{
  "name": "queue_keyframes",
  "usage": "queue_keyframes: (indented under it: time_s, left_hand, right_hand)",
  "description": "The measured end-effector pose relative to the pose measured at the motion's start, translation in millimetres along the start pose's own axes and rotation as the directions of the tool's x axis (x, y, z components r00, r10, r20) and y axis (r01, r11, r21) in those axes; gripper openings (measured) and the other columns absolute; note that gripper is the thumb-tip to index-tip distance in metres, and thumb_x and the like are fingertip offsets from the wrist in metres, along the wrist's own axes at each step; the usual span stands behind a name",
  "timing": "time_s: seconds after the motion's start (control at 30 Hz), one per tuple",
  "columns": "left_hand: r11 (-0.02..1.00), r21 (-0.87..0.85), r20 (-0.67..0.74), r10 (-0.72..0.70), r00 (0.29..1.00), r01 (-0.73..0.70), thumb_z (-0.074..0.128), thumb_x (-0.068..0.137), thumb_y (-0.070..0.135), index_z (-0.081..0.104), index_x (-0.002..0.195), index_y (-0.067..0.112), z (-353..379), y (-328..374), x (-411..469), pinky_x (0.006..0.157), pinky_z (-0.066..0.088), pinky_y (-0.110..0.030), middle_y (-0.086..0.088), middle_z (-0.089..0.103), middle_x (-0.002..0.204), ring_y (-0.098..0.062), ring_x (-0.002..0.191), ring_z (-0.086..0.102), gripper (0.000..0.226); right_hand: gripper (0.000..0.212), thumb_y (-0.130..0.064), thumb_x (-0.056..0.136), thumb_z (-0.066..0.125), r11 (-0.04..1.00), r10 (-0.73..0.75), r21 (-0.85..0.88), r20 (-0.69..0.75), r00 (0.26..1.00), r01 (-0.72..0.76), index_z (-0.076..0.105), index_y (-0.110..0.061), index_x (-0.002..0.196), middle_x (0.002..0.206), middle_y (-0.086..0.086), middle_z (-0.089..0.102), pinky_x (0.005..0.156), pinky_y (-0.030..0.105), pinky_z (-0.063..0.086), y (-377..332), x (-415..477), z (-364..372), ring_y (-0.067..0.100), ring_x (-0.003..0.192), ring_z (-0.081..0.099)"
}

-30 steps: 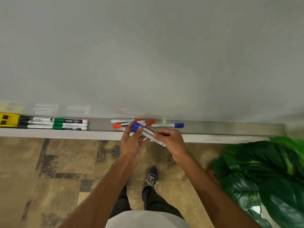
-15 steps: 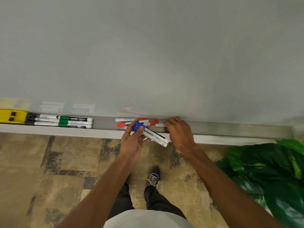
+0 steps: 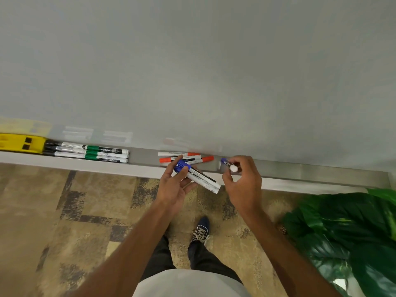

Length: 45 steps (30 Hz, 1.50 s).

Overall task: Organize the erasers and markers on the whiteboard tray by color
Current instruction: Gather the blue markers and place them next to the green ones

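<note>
Steel whiteboard tray: yellow block eraser at left end, green-banded markers beside, red-capped markers mid-tray. Left hand fingers grasp blue-capped markers; right hand fingers pinch third blue-capped marker.

The place looked like an office or classroom. A wide whiteboard rose just beyond the grip of the left hand on two blue markers. Its metal tray ran out to either side, patterned carpet tiles lay below, and a leafy plant stood off right.

Mottled tan carpet lies beside a leafy plant.
</note>
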<state>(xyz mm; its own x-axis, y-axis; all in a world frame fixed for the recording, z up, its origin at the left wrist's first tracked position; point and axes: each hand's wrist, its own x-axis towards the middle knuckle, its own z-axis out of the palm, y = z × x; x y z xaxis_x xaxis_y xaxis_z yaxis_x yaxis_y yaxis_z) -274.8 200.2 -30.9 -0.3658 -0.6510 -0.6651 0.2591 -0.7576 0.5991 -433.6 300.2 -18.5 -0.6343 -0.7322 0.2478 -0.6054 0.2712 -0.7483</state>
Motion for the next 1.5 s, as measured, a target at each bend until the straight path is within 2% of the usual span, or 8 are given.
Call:
queue_keyframes:
  time_s: [0.07, 0.2, 0.3, 0.47, 0.87, 1.07, 1.2, 1.5]
  left_hand:
    - [1.0, -0.017, 0.006, -0.013, 1.0, 0.013, 0.061, 0.093, 0.001, 0.065, 0.131, 0.022, -3.5, 2.3, -2.0, 0.078, 0.063, -0.042, -0.023, 0.07, 0.118, -0.041, 0.111, 0.068, 0.043]
    - [0.999, -0.041, 0.026, -0.014, 1.0, 0.015, 0.061, 0.092, 0.001, 0.064, 0.131, 0.021, -9.0, 5.9, -5.9, 0.076, 0.063, -0.043, -0.018, 0.072, 0.113, -0.035, 0.1, 0.073, 0.044]
    - [0.997, -0.078, 0.025, -0.006, 1.0, 0.008, 0.059, 0.094, -0.001, 0.062, 0.134, 0.019, -11.0, 8.4, -7.2, 0.069, 0.062, -0.038, -0.015, 0.076, 0.106, -0.029, 0.09, 0.076, 0.044]
    - [0.989, -0.144, -0.01, 0.021, 1.0, -0.022, 0.058, 0.093, -0.002, 0.064, 0.127, 0.021, -19.0, 15.1, -7.0, 0.066, 0.062, -0.036, -0.014, 0.077, 0.102, -0.027, 0.085, 0.076, 0.041]
    - [0.987, -0.044, -0.15, 0.143, 0.978, -0.151, 0.069, 0.085, -0.006, 0.065, 0.127, 0.017, -40.9, 36.3, -2.1, 0.068, 0.063, -0.036, -0.027, 0.072, 0.109, -0.03, 0.087, 0.076, 0.047]
    - [0.99, -0.057, -0.283, 0.11, 0.953, -0.131, 0.074, 0.081, -0.006, 0.067, 0.123, 0.019, -58.2, 48.2, 7.1, 0.068, 0.063, -0.037, -0.025, 0.071, 0.114, -0.033, 0.091, 0.076, 0.049]
    - [0.992, -0.079, -0.303, 0.073, 0.95, -0.101, 0.072, 0.083, -0.006, 0.066, 0.117, 0.022, -70.9, 52.0, 4.6, 0.089, 0.059, -0.053, -0.027, 0.069, 0.119, -0.038, 0.1, 0.073, 0.044]
    - [0.993, -0.077, -0.33, 0.06, 0.942, -0.09, 0.068, 0.087, -0.009, 0.061, 0.126, 0.016, -86.9, 55.4, -5.4, 0.09, 0.058, -0.056, -0.022, 0.07, 0.119, -0.035, 0.092, 0.076, 0.047]
  right_hand:
    - [0.026, -0.002, 0.075, 0.076, 0.925, 0.291, 0.266, -0.041, 0.956, -0.27, 0.064, -0.017, 0.094, 0.09, -0.005, 0.067, 0.071, 0.02, 0.056, -18.0, -4.8, 3.2, 0.012, 0.08, 0.065]
    - [0.024, 0.01, 0.074, 0.074, 0.379, 0.705, 0.705, 0.199, 0.681, -0.599, 0.07, -0.011, 0.086, 0.078, 0.005, 0.073, 0.067, 0.033, 0.06, -39.3, -2.9, 18.8, 0.024, 0.074, 0.069]
    - [0.021, 0.009, 0.075, 0.074, 0.048, 0.736, 0.731, 0.434, 0.519, -0.68, 0.071, -0.006, 0.089, 0.078, 0.011, 0.074, 0.06, 0.033, 0.059, -51.9, -6.2, 30.3, 0.025, 0.071, 0.072]
    - [0.02, -0.001, 0.078, 0.075, -0.117, 0.735, 0.622, 0.578, 0.354, -0.775, 0.068, -0.009, 0.094, 0.088, 0.013, 0.073, 0.063, 0.032, 0.05, -66.9, -13.3, 49.6, 0.024, 0.075, 0.067]
    - [0.005, -0.017, 0.079, 0.081, 0.441, 0.643, 0.282, 0.564, 0.519, -0.852, 0.077, -0.014, 0.077, 0.081, 0.006, 0.077, 0.067, 0.037, 0.059, -80.8, -16.0, 76.4, 0.025, 0.079, 0.072]
    - [0.018, -0.024, 0.087, 0.071, 0.984, 0.102, -0.167, 0.284, 0.953, -0.055, 0.073, -0.015, 0.103, 0.101, -0.003, 0.073, 0.076, 0.03, 0.054, -69.9, 2.3, 83.4, 0.012, 0.091, 0.067]
    - [0.039, 0.004, 0.074, 0.071, 0.75, -0.207, -0.491, 0.462, 0.862, 0.444, 0.068, -0.007, 0.111, 0.105, 0.008, 0.07, 0.069, 0.037, 0.056, -64.0, 18.1, 93.1, 0.027, 0.087, 0.068]
    - [0.04, -0.003, 0.074, 0.073, 0.518, 0.003, -0.592, 0.723, 0.69, 0.618, 0.064, -0.008, 0.113, 0.115, 0.009, 0.061, 0.057, 0.033, 0.051, -77.0, 33.0, 104.6, 0.022, 0.07, 0.068]
